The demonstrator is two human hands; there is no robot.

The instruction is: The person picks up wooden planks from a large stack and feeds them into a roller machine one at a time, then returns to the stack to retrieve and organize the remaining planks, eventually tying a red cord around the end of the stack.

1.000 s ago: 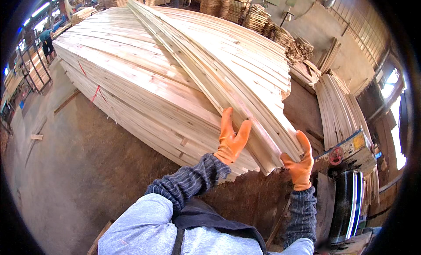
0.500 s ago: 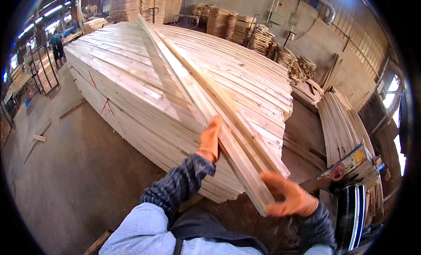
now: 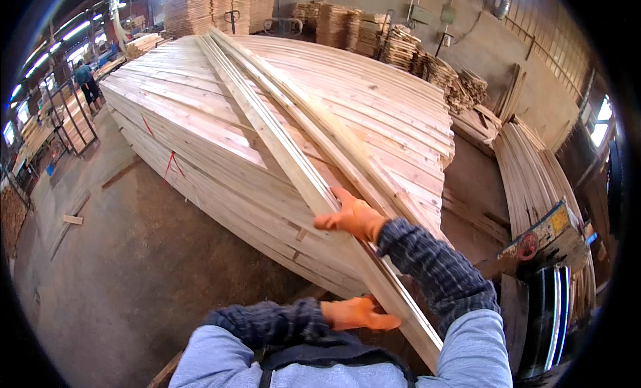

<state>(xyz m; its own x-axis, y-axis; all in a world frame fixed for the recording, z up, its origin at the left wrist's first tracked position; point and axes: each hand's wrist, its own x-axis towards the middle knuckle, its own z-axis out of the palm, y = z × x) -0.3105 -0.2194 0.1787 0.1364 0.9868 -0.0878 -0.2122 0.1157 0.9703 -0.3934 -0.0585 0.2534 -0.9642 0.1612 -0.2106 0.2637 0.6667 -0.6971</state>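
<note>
A long set of pale wooden planks (image 3: 275,134) lies slantwise over a large stack of boards (image 3: 227,194), its near end reaching down beside my body. My right hand (image 3: 352,218), in an orange glove, reaches across from the lower right and is closed over these planks at mid-length. Lower down, my left hand (image 3: 360,313), gloved in orange too, has its fingers stretched toward the planks' left side by the near end. Whether its fingertips press on the wood is unclear. Just right of the held planks, other loose planks (image 3: 354,151) rest on the stack at a similar slant.
Board piles (image 3: 337,27) line the back wall. At right stand long leaning boards (image 3: 527,167) and a worn machine part with a red handwheel (image 3: 527,246). Scrap wood (image 3: 70,224) lies on the left floor. A person (image 3: 85,84) stands far left near a metal rack.
My right hand has gone from the planks' near end up to mid-length. My left hand has come down toward the near end. The held planks have shifted left, apart from the others, and nearer me.
</note>
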